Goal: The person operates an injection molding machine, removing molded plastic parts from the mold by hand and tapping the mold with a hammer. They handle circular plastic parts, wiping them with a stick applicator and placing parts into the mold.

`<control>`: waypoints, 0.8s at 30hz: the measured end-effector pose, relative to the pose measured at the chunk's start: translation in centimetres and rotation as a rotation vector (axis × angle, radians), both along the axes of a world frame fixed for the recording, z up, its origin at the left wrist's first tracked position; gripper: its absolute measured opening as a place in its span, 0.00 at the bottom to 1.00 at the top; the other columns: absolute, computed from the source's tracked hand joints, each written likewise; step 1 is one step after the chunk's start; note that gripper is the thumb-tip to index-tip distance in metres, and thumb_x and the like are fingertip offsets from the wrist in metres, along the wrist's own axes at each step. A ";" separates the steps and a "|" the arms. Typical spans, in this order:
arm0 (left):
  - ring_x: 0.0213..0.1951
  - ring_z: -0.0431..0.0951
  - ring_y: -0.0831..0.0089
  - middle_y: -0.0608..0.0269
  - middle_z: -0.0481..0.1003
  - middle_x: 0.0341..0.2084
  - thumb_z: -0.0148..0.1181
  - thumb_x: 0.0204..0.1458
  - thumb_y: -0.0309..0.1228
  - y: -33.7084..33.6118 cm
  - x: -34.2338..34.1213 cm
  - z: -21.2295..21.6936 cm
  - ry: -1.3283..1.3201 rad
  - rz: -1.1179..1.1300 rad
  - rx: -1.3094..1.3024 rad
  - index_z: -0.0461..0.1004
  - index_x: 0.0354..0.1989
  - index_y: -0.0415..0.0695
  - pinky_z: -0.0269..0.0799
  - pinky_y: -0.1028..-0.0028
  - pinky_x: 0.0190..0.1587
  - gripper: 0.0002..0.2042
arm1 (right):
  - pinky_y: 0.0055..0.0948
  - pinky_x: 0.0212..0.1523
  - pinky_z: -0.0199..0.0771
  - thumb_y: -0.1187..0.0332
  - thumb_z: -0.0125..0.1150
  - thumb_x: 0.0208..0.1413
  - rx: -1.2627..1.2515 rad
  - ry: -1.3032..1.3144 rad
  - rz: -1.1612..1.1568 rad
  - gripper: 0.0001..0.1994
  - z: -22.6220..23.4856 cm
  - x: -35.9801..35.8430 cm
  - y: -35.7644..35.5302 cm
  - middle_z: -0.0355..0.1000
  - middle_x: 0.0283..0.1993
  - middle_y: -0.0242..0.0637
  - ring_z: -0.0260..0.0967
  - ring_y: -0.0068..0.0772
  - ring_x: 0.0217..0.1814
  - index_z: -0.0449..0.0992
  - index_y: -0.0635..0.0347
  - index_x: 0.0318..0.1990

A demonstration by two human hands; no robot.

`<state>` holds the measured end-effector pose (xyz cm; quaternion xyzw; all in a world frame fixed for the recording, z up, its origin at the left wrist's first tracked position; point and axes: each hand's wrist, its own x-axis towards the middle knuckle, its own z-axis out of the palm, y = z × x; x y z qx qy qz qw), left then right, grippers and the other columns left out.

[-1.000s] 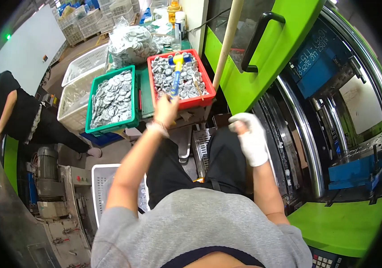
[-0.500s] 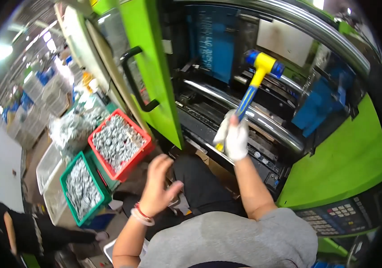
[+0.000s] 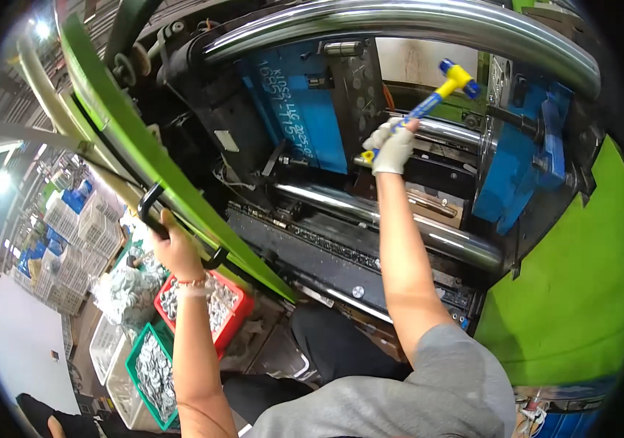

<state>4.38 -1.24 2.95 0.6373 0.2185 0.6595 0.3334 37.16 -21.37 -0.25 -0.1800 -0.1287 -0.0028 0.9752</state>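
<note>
Where the blue-and-yellow mallet (image 3: 429,104) slants up in the upper right of the frame, between two blue blocks (image 3: 310,117), my gloved right hand (image 3: 393,146) is wrapped round its shaft. Head clear of metal, near the right block's face. Bare left hand (image 3: 174,248), left of centre, curled on the black handle (image 3: 150,205) of the green door (image 3: 180,193). Risks: glove cloth sliding on the shaft could drop the mallet among the polished bars (image 3: 355,206); a wide swing could clip one; a sudden door shift could jar my left wrist. Red bin (image 3: 236,320), lower left, beneath that arm.
</note>
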 end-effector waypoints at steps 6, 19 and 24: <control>0.14 0.59 0.87 0.76 0.62 0.14 0.51 0.58 0.37 0.3 0.1 0.1 -0.003 -0.005 -0.065 0.68 0.31 0.43 0.53 0.82 0.15 0.10 | 0.30 0.10 0.56 0.38 0.39 0.57 -0.417 0.060 0.380 0.26 0.9 0.1 4.7 0.54 0.12 0.28 0.51 0.24 0.09 0.63 0.53 0.25; 0.12 0.56 0.88 0.77 0.59 0.12 0.52 0.58 0.38 -0.2 0.2 0.1 -0.036 -0.072 -0.069 0.65 0.29 0.45 0.49 0.83 0.13 0.11 | 0.29 0.10 0.55 0.38 0.41 0.56 -0.488 0.038 0.317 0.27 0.0 0.1 4.6 0.56 0.13 0.30 0.51 0.25 0.08 0.61 0.55 0.25; 0.12 0.55 0.88 0.77 0.60 0.12 0.51 0.58 0.38 1.1 -0.4 -0.4 -0.013 -0.002 -0.026 0.66 0.30 0.45 0.48 0.83 0.13 0.11 | 0.31 0.08 0.57 0.38 0.37 0.57 -0.107 0.205 0.233 0.27 -0.9 0.4 1.9 0.53 0.10 0.26 0.49 0.23 0.06 0.60 0.51 0.21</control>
